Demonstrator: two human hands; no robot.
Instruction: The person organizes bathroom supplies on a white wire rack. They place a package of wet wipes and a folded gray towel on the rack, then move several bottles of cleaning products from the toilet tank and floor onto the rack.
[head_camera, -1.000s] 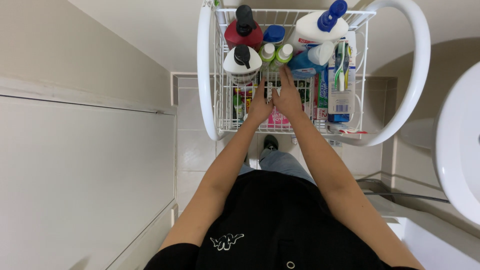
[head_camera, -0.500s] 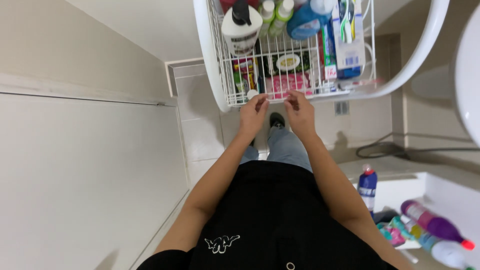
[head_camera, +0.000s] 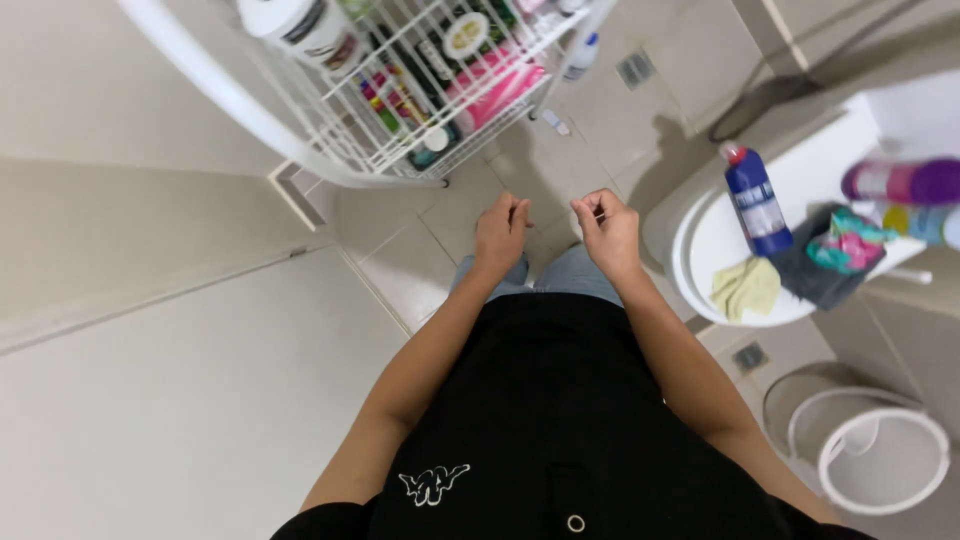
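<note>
Glossy floor tiles (head_camera: 420, 270) underlie both loosely curled, empty hands (head_camera: 555, 228) beside a wire rack (head_camera: 400, 120).

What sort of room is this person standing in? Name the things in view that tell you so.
Most likely a bathroom: a closed white toilet with a blue cleaner bottle and cloths on its lid, a tiled floor, and a white wire cart full of toiletries and cleaning bottles.

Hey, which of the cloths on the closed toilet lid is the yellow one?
The yellow cloth lies at the lid's front edge, nearest the right hand; the dark grey cloth lies beside it, farther from the hand.
</note>
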